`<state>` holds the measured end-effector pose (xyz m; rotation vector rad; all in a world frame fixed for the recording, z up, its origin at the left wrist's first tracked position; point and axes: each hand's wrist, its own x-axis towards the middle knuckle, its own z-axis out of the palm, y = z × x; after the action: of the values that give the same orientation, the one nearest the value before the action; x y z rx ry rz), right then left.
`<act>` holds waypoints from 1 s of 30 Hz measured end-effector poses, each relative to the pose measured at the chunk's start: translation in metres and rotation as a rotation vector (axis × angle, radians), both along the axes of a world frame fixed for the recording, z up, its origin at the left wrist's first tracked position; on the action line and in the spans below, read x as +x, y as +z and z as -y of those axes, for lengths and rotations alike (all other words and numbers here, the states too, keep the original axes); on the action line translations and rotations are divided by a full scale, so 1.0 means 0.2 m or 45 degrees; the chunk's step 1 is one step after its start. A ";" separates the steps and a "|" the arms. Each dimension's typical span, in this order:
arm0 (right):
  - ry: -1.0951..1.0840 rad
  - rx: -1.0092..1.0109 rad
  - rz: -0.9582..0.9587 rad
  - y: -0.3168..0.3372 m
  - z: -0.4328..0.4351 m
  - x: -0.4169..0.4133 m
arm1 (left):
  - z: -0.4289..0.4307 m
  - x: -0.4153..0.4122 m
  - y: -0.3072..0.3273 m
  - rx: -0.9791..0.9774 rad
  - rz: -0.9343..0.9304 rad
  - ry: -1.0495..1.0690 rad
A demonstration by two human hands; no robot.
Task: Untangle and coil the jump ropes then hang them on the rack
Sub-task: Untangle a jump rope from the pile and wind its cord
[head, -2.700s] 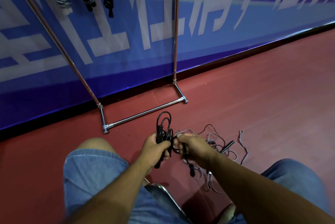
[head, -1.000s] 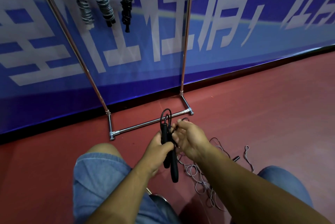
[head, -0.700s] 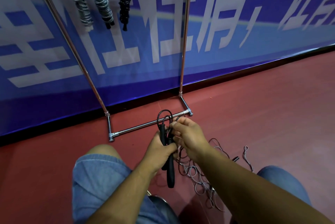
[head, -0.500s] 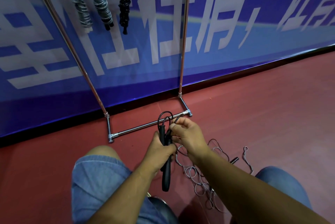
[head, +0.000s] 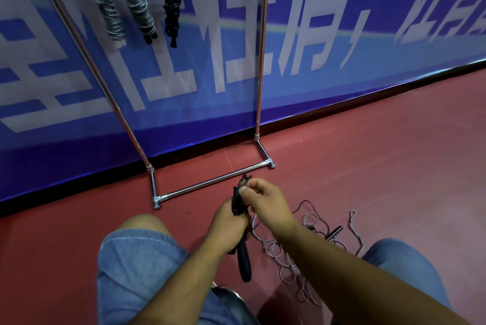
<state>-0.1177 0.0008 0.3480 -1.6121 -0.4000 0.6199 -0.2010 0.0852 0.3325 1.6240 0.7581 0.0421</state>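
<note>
Head cam: left hand [head: 228,230] is fisted round the black jump rope [head: 238,202], which is bundled up, with one handle [head: 244,263] dangling below the fist. Right hand [head: 265,199] pinches the cord at the top of the bundle, thumb and forefinger closed on it. Bundle is in the air between the knees, just short of the rack [head: 210,182] base bar.

Risks:
- Wrap looks loose. If the pinch slips before the end is tucked, the turns spring off and the coil is lost.
- Dangling handle hangs close to the grey rope tangle [head: 289,253] on the floor [head: 381,166]. Can't tell if they touch. Lifting fast could drag the tangle up with it.
- No clear hanging loop visible at the top yet. Without one it won't stay on the rail.

Room:
- Top rail is out of frame. Three hung coils [head: 139,14] sit toward the left pole, and the span from there to the right pole looks free.
- Banner wall [head: 328,35] closes the floor's far edge right behind the rack.
- Bare floor runs off to the right. Base bar is a trip and snag edge when stepping in.
</note>
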 end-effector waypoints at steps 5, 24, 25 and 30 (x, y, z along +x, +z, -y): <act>-0.027 0.006 -0.026 -0.03 0.02 0.01 | 0.01 -0.01 -0.03 0.039 -0.021 -0.071; -0.105 0.019 -0.099 -0.05 0.07 0.04 | -0.01 0.05 -0.02 0.263 0.063 -0.032; -0.115 -0.011 -0.091 -0.06 0.08 0.04 | -0.01 0.05 -0.01 0.279 0.067 -0.032; -0.118 -0.036 -0.110 -0.05 0.10 0.05 | -0.02 0.04 0.00 0.306 0.029 -0.046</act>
<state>-0.1083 -0.0200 0.3387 -1.6152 -0.2524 0.6241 -0.1933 0.0888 0.3320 1.8620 0.7269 0.1298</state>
